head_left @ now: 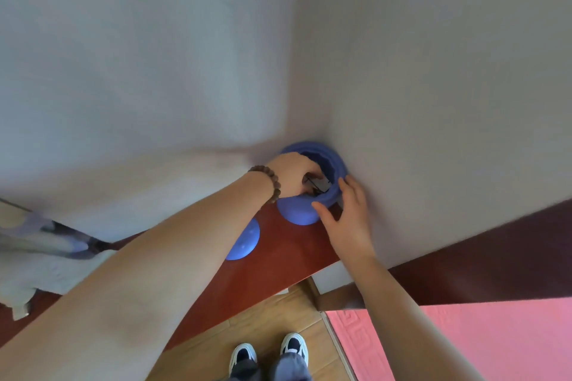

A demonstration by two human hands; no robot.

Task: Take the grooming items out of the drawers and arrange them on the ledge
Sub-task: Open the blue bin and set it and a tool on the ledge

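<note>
A round blue container [309,210] with a wide scalloped mouth stands in the wall corner on the dark red ledge [278,260]. My left hand [294,175], with a bead bracelet at the wrist, reaches into its mouth and is closed around a small dark item [315,184] that is mostly hidden. My right hand [346,213] rests on the container's right rim with fingers spread. A second blue rounded piece [244,241] lies on the ledge just left, partly behind my left forearm.
White walls meet in a corner right behind the container. A crumpled white cloth [46,269] and a blurred metal-and-grey object [46,235] lie at the ledge's left end. Below are wooden floor [272,315], a pink mat [464,343] and my shoes.
</note>
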